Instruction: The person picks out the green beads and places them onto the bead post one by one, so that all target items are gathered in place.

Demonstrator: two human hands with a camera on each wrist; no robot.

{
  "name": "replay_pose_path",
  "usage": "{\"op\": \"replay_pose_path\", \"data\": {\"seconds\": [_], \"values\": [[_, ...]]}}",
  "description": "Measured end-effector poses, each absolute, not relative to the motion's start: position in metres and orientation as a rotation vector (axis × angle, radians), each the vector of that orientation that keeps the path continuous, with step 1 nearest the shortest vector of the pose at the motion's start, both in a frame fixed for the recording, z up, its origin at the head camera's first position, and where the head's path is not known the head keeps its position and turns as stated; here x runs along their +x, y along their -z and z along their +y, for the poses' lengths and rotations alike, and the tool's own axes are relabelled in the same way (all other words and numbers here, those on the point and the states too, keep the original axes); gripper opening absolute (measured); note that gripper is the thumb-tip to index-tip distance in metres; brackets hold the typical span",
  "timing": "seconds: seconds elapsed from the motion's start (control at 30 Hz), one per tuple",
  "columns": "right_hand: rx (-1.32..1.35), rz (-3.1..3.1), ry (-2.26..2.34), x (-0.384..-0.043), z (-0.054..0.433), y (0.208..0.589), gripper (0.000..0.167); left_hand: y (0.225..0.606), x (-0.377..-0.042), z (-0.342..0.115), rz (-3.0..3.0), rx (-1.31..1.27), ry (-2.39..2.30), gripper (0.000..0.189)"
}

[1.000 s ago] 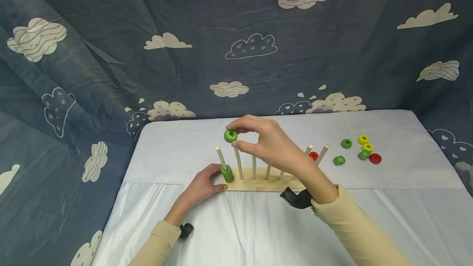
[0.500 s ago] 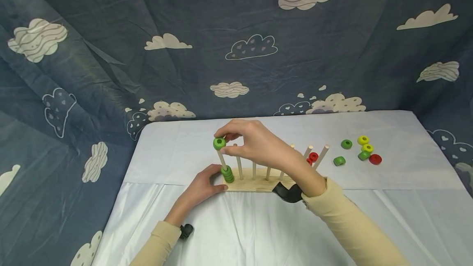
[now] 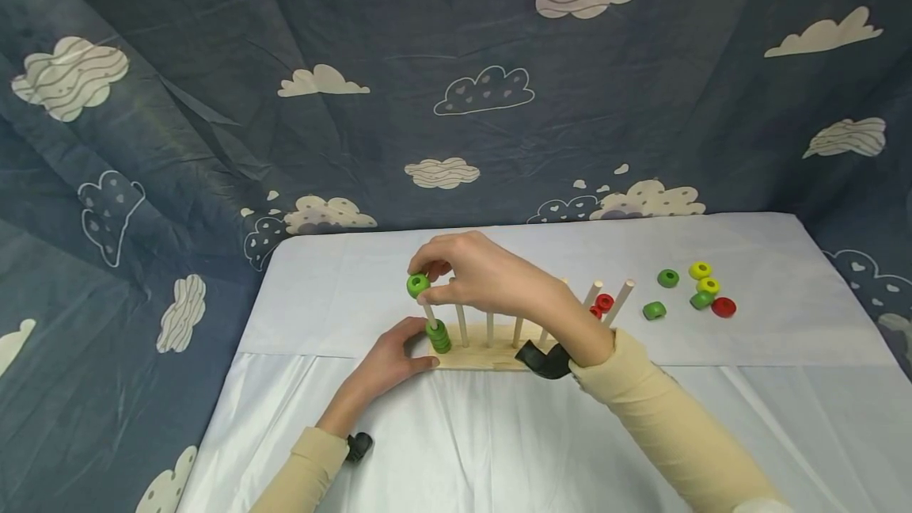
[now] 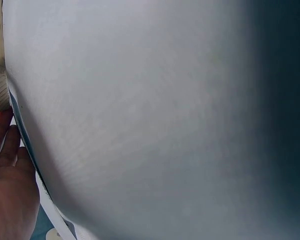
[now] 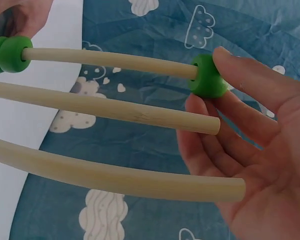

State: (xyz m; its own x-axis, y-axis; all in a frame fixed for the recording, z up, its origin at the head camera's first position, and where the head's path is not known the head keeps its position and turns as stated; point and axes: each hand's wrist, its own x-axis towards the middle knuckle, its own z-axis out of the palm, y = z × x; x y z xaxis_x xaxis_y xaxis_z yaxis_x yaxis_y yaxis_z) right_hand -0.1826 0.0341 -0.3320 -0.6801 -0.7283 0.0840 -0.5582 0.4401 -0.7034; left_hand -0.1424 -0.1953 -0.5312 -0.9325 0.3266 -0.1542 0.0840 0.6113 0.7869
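My right hand (image 3: 492, 274) pinches a green bead (image 3: 418, 285) between thumb and fingertips at the top of the leftmost peg. In the right wrist view, the peg's tip enters the hole of that bead (image 5: 210, 77). Lower on the same peg sits a stack of green beads (image 3: 438, 337). The peg stand (image 3: 484, 356) is a pale wooden board with a row of upright pegs. My left hand (image 3: 388, 356) holds its left end, thumb at the front corner and fingers behind. In the left wrist view, fingertips (image 4: 5, 120) touch the board's end.
Loose green beads (image 3: 654, 309), yellow beads (image 3: 701, 269) and a red bead (image 3: 723, 307) lie on the white cloth at right. Red beads (image 3: 604, 303) show behind the right-hand pegs. A dark cloud-print cloth (image 3: 442, 133) hangs behind.
My right hand has moved left and slightly down with the green bead, from above the second peg onto the leftmost peg's tip. The left hand has stayed on the stand.
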Motion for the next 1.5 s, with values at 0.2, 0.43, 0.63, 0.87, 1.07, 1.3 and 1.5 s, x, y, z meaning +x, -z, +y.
{"op": "replay_pose_path", "data": {"seconds": [0.2, 0.43, 0.63, 0.87, 1.07, 1.3, 1.5], "values": [[-1.118, 2.448, 1.011, -0.183, 0.033, 0.33, 0.024, 0.531, -0.142, -0.195, 2.55, 0.331, -1.231, 0.055], [-1.123, 2.454, 0.973, -0.183, 0.032, 0.331, 0.025, 0.531, -0.142, -0.195, 2.559, 0.326, -1.226, 0.054], [-1.111, 2.466, 0.957, -0.183, 0.035, 0.332, 0.029, 0.531, -0.142, -0.194, 2.55, 0.305, -1.23, 0.056], [-1.066, 2.482, 1.031, -0.176, 0.046, 0.329, 0.033, 0.53, -0.142, -0.193, 2.564, 0.301, -1.234, 0.057], [-1.076, 2.501, 1.173, -0.161, 0.056, 0.332, 0.033, 0.531, -0.14, -0.194, 2.573, 0.308, -1.218, 0.057], [-1.091, 2.569, 1.361, -0.137, 0.072, 0.338, 0.037, 0.53, -0.139, -0.191, 2.589, 0.301, -1.214, 0.058], [-1.044, 2.532, 1.453, -0.122, 0.086, 0.35, 0.037, 0.53, -0.139, -0.19, 2.592, 0.286, -1.205, 0.059]]}}
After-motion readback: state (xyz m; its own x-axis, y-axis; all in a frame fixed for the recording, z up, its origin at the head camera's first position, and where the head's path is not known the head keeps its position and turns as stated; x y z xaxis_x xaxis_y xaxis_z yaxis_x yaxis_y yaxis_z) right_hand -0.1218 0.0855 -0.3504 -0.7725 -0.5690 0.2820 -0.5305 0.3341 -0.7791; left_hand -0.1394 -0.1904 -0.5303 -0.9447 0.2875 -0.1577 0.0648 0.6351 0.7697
